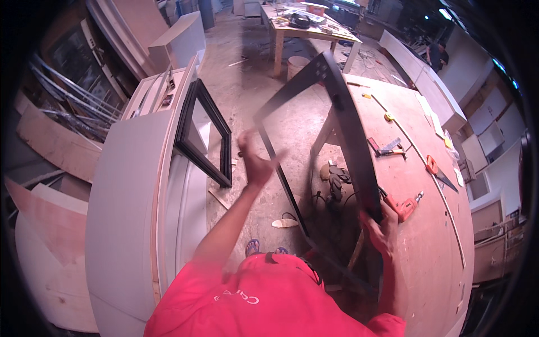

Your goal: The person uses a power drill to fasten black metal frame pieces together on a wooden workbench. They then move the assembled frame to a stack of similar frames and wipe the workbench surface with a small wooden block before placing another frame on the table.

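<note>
A large black rectangular frame (349,126) with an open middle stands tilted in front of me, beside the worktable. Its far left corner is smeared by motion. My right hand (383,227) grips the frame's near right side, with fingers wrapped round the edge. My left hand (259,165) is raised close to the frame's left bar, thumb and fingers apart; whether it touches the bar is unclear. A small dark spot shows at its fingers, too blurred to name. To the left, a smaller black frame (225,140) leans against a grey cabinet panel (126,208).
The wooden worktable (418,236) on my right bears an orange drill (405,206), a hammer (390,151), a handsaw (441,171) and a long thin strip. Sandals (337,182) and scraps lie on the floor. A cluttered table (314,28) stands ahead; a person (436,56) is far right.
</note>
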